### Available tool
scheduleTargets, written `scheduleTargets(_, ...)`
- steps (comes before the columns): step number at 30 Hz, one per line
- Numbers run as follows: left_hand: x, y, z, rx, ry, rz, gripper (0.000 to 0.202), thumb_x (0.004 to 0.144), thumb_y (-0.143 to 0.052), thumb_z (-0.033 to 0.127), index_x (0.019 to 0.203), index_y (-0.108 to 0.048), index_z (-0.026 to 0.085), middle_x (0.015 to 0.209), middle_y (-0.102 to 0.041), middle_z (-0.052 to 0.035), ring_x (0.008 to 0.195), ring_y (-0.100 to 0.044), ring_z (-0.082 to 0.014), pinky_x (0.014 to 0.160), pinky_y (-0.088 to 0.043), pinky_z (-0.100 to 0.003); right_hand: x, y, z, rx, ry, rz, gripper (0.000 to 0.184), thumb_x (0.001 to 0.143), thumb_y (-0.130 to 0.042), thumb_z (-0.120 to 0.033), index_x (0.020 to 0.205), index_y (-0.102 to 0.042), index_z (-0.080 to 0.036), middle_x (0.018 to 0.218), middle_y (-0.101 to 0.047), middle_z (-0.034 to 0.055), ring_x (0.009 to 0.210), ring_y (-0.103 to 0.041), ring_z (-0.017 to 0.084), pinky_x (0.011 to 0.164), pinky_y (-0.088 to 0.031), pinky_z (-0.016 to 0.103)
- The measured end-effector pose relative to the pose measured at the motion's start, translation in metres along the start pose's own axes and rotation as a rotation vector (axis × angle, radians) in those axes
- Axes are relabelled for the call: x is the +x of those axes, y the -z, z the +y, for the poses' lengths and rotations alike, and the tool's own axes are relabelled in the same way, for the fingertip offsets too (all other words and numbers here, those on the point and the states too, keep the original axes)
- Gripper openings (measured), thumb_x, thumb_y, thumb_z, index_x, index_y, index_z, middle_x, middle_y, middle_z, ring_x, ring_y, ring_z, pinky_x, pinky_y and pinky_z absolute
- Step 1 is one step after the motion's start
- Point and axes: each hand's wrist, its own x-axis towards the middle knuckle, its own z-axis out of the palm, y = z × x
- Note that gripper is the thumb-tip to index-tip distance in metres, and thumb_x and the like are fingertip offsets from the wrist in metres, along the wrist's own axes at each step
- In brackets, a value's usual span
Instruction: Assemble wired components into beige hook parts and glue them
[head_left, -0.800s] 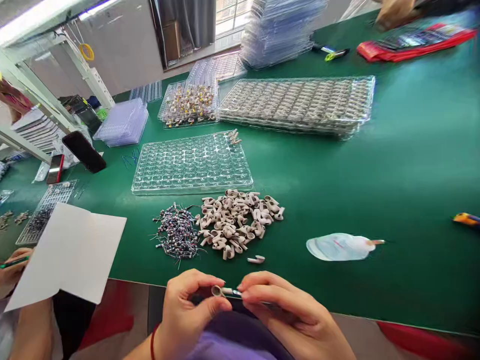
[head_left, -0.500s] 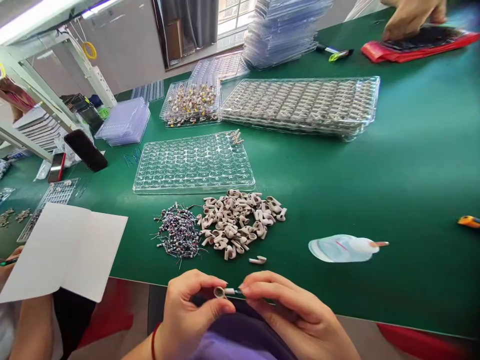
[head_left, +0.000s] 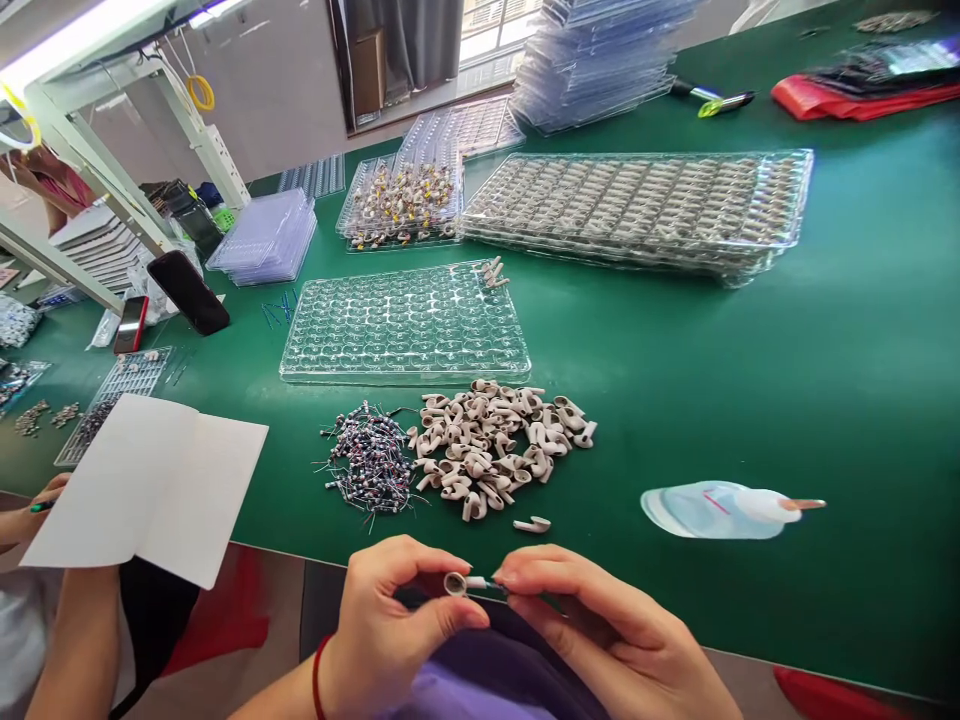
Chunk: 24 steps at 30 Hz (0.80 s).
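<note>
Between thumb and forefinger, my left hand (head_left: pixel 409 620) pinches an earbud shell (head_left: pixel 455 583), its round open end facing up and its stem pointing right. My right hand (head_left: pixel 592 625) is closed at the stem's end on a thin dark wire (head_left: pixel 495 586) that enters the stem; its far end is hidden by the fingers. Beyond my hands lies a heap of beige earbud shells (head_left: pixel 491 440), with one single shell (head_left: pixel 532 525) apart from it. Left of the heap is a pile of small wired components (head_left: pixel 369 460).
A clear tray (head_left: pixel 405 330) holds a few shells at its corner. Filled trays (head_left: pixel 637 205) stand behind it. A squeeze bottle (head_left: pixel 724 510) lies to the right. At left, a co-worker's hand (head_left: pixel 37 515) is beside an open white booklet (head_left: pixel 150 490). Phones (head_left: pixel 187 292) rest near the shelf frame.
The view has shifted slightly, so the table items appear further right. A co-worker's hand has left the red bag at the far right. My hands keep the same hold.
</note>
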Motion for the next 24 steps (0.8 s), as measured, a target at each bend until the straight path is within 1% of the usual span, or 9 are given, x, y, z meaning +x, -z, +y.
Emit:
scheduleTargets(3,-0.001,-0.002,0.001,0.006,0.004,-0.001,0.028,0.069,-0.084,0.039,0.083,-0.078,0.015,0.068,-0.073,-0.0061,0.058,-0.065,-0.0128,0.057,-0.052,-0.018,-0.004,-0.001,0.001,0.029,-0.075,0.053,0.004,0.084,-0.071,-0.028,0.086,-0.074,-0.03,0.083,-0.074,0.0003,0.079,-0.072,0.014,0.072,-0.058,0.012)
scheduleTargets(5,-0.001,-0.003,0.002,0.016,-0.01,0.0,0.029,0.068,-0.084,0.04,0.082,-0.078,0.014,0.068,-0.073,-0.0067,0.057,-0.064,-0.0126,0.056,-0.051,-0.018,-0.006,0.0,0.003,0.038,-0.127,0.079,0.005,0.084,-0.071,-0.033,0.085,-0.075,-0.029,0.083,-0.074,0.0008,0.08,-0.072,0.014,0.073,-0.058,0.012)
scheduleTargets(9,0.0,-0.005,0.005,0.05,-0.053,0.01,0.032,0.069,-0.083,0.042,0.081,-0.078,0.013,0.066,-0.072,-0.0077,0.056,-0.062,-0.0125,0.056,-0.051,-0.018,-0.007,0.008,0.006,0.013,-0.16,-0.021,0.005,0.083,-0.072,-0.031,0.084,-0.076,-0.027,0.085,-0.075,0.0028,0.083,-0.074,0.017,0.074,-0.059,0.014)
scheduleTargets(11,0.001,-0.005,0.006,0.058,-0.061,0.014,0.034,0.07,-0.082,0.044,0.081,-0.078,0.012,0.065,-0.072,-0.0081,0.055,-0.062,-0.0126,0.055,-0.05,-0.018,-0.007,0.008,0.005,0.019,-0.18,-0.029,0.007,0.082,-0.073,-0.032,0.083,-0.076,-0.026,0.084,-0.075,0.0036,0.082,-0.074,0.017,0.074,-0.059,0.015)
scheduleTargets(17,-0.001,-0.004,0.006,0.051,-0.056,0.011,0.034,0.07,-0.082,0.044,0.081,-0.079,0.012,0.066,-0.073,-0.0088,0.056,-0.063,-0.0129,0.057,-0.051,-0.018,-0.009,-0.008,-0.007,0.12,-0.327,0.174,0.024,0.074,-0.077,-0.05,0.074,-0.075,-0.026,0.079,-0.072,0.0019,0.079,-0.07,0.015,0.073,-0.057,0.013)
scheduleTargets(19,-0.001,-0.004,0.004,0.047,-0.047,0.007,0.033,0.07,-0.083,0.043,0.082,-0.079,0.013,0.067,-0.073,-0.0083,0.057,-0.063,-0.0128,0.057,-0.051,-0.018,-0.009,-0.009,-0.008,0.133,-0.328,0.181,0.024,0.073,-0.078,-0.05,0.073,-0.075,-0.026,0.079,-0.071,0.0023,0.079,-0.07,0.015,0.072,-0.057,0.014)
scheduleTargets(22,-0.002,-0.004,0.003,0.033,-0.031,0.012,0.031,0.069,-0.083,0.042,0.082,-0.078,0.014,0.067,-0.073,-0.0071,0.056,-0.063,-0.0127,0.056,-0.051,-0.018,-0.007,-0.006,-0.006,0.128,-0.284,0.116,0.023,0.075,-0.077,-0.047,0.074,-0.076,-0.024,0.078,-0.071,0.0041,0.075,-0.07,0.017,0.067,-0.059,0.017)
scheduleTargets(24,-0.002,-0.004,0.003,0.028,-0.022,0.015,0.031,0.069,-0.083,0.042,0.082,-0.078,0.015,0.067,-0.073,-0.0063,0.056,-0.063,-0.0127,0.055,-0.051,-0.018,-0.007,-0.003,-0.004,0.122,-0.289,0.097,0.023,0.075,-0.077,-0.047,0.074,-0.076,-0.024,0.077,-0.07,0.0044,0.073,-0.069,0.017,0.064,-0.058,0.017)
